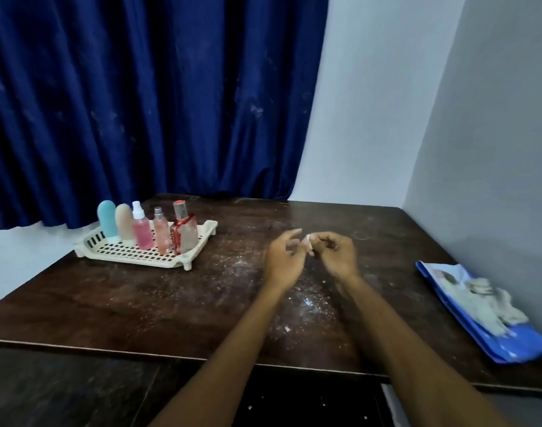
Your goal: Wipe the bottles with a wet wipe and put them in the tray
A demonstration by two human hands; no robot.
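1. One cream perforated tray (pixel 121 251) sits on the far left part of the dark wooden tabletop (pixel 140 303), in front of a blue curtain (pixel 140 103).
2. Five bottles stand upright in the tray, in a row from left to right:
   - a blue bottle (pixel 107 218)
   - a beige bottle (pixel 124 223) just beside it
   - a pink spray bottle (pixel 141 234) with a white top
   - a smaller pink bottle (pixel 161 234) with a silvery top
   - a red bottle (pixel 185 234) with a red and silver cap
3. No other bottle shows on the tabletop outside the tray.
4. One small white wet wipe (pixel 308 241), crumpled to a scrap, is held in the air between the two hands, over the middle of the tabletop and well apart from the tray.
5. The right hand (pixel 334 252) has its fingers curled, and the fingertips pinch the wet wipe.
6. The left hand (pixel 283 257) is loosely spread, with its forefinger stretched out towards the scrap. Whether it touches the scrap cannot be told.
7. White crumbs (pixel 309 302) are scattered on the tabletop under and around the hands.
8. One blue packet (pixel 522 343) lies at the right edge of the tabletop, with a heap of greyish used wipes (pixel 485 300) on top of it. How many are in the heap cannot be told.
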